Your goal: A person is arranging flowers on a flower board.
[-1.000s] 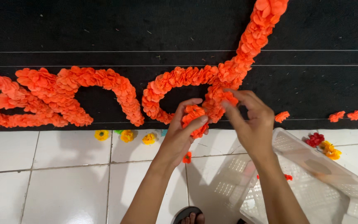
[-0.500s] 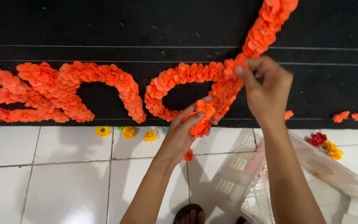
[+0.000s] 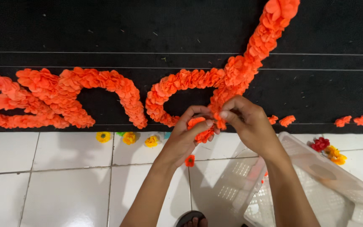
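Observation:
Orange paper flowers form thick curved letter shapes [image 3: 181,84] on a black cloth [image 3: 148,29] that covers the wall and floor edge. My left hand [image 3: 188,136] cups a small bunch of orange flowers [image 3: 200,128] below the round letter. My right hand [image 3: 248,122] pinches one orange flower [image 3: 220,122] at the top of that bunch, fingertips touching the left hand. Both hands hover just in front of the lower edge of the cloth.
A white plastic basket [image 3: 316,185] lies tilted on the white floor tiles at my right. Small yellow flowers [image 3: 129,138] lie along the cloth edge, a loose orange flower [image 3: 189,160] on the tile, red and yellow ones [image 3: 327,149] at right. A sandalled foot [image 3: 192,219] shows below.
My right hand came down from the diagonal strip of flowers back to the bunch in my left hand and now pinches a flower there. The left hand stayed in place.

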